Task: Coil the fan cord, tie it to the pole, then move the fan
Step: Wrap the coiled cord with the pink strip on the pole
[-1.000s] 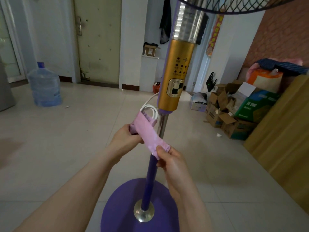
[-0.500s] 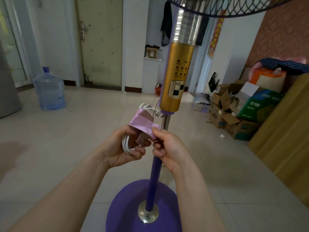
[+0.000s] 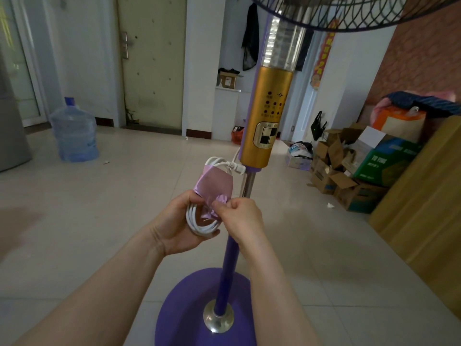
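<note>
A standing fan fills the middle of the head view: a purple pole [image 3: 228, 268] on a round purple base [image 3: 184, 313], a gold control column [image 3: 268, 116] and a dark grille [image 3: 331, 13] at the top. The white cord [image 3: 197, 221] is coiled just left of the pole, with a pink strip [image 3: 215, 184] wrapped around it. My left hand [image 3: 180, 226] cups the coil from below. My right hand [image 3: 243, 218] pinches the loose end of the pink strip at the coil. The white plug [image 3: 235, 167] sticks out above the wrap.
A blue water jug [image 3: 74, 133] stands at the back left near a door. Open cardboard boxes [image 3: 349, 176] pile up on the right beside a wooden board [image 3: 429, 196]. Pale floor tiles lie all around the base.
My right hand has come up from the strip's lower end to the coil, folding the pink strip around the cord. The lower loops of the coil now show in my left hand.
</note>
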Motion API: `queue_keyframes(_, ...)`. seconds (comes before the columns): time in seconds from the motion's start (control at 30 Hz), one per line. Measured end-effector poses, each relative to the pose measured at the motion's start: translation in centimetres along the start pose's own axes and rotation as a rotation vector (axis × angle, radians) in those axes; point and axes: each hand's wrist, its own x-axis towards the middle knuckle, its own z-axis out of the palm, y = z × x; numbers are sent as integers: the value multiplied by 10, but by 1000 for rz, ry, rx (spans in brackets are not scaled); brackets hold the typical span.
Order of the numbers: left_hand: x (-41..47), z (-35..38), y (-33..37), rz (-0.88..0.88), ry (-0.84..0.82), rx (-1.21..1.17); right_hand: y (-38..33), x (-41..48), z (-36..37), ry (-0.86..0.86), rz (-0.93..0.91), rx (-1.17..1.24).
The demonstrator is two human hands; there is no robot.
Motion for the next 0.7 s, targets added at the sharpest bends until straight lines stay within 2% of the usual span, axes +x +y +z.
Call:
queue_keyframes(0.07, -1, -1, 0, 28, 16, -13, 1, -2, 7, 62, 18, -19)
queue_keyframes(0.1, -2, -2, 1, 38, 17, -24, 4, -2, 10, 88, 37, 53)
queue_keyframes(0.23, -5, -5, 6, 79, -23, 23, 16, -10, 10, -11, 146, 706)
queue_keyframes(0.3, -9, -2, 11, 96, 37, 250, 23, -13, 7, -27, 123, 759)
queue_keyframes(0.37, -11, 3, 11, 115, 242, 532, 29, -13, 5, -20, 112, 765)
queue_keyframes(0.47, -7, 6, 6, 231, 527, 725, 36, -10, 3, -77, 108, 849)
queue_keyframes(0.57, -7, 9, 6, 228, 574, 749, 39, -7, 4, -189, 161, 1033)
queue_keyframes(0.7, -7, 9, 8, 134, 536, 593, 43, 1, 8, -188, 205, 1112)
